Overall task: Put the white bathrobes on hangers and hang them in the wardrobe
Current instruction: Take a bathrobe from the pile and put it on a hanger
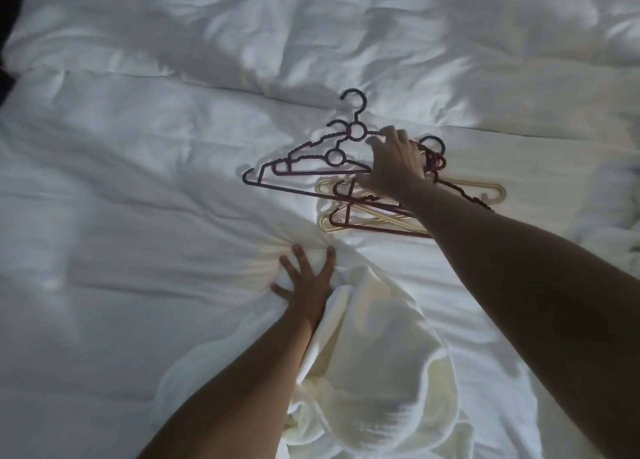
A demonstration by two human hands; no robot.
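Task looks barely begun, judging by the layout; no bathrobe is on a hanger yet, and no wardrobe shows in this view, so all hanging is left to do.

The bathrobe (pixel 374 347), white/cream terry, lies crumpled on the bed (pixel 138 181) near the bottom centre, btwn the two forearms; only one robe is clearly visible, tho a bit of bunched white fabric at the right edge could be another, can't tell.

The hangers (pixel 311 167) sit in a loose overlapping pile on the duvet, beyond the robe; several dark ones on top w/ round hooks, a few pale cream ones under and to the right; exact count unclear as they tangle.

The right hand (pixel 394 167) is down on the pile, fingers spread and curling over the dark hangers near their hooks; it touches them, but whether it has closed on one I cannot tell.

The left hand (pixel 308 282) is flat and released, fingers splayed, pressing the duvet just beside the robe's upper edge; grasping nothing.

Containers: none in view; nothing holds anything else here except the bed carrying robe + hangers.

Left to do, as I judge it: free one hanger, thread the robe's shoulders on, carry to wardrobe, repeat for other robes.
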